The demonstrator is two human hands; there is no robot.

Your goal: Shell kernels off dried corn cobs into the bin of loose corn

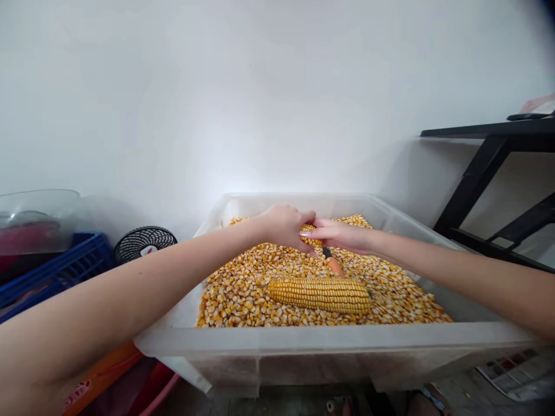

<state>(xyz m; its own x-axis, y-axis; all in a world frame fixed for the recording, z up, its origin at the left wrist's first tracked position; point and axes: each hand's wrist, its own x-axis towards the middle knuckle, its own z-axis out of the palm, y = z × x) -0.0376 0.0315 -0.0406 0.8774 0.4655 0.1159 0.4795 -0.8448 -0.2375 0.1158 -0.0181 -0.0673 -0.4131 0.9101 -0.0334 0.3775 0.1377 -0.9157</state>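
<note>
- Indoors here, apparently a home's storage corner, hard against a plain white wall (277, 104)!
- Over on the left, a blue plastic crate (56, 274) beside a black fan (139, 236)!
- Dark table-like frame (472, 179) right; a translucent tub (303, 341) of loose corn kernels (243, 289) centre stage!

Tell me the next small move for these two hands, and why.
Probably press the right hand's thumb along the held cob to loosen kernels while the left hand grips it: the cob shows kernels between both hands, and it is over the bin of loose kernels, so any that drop should land there.
</note>
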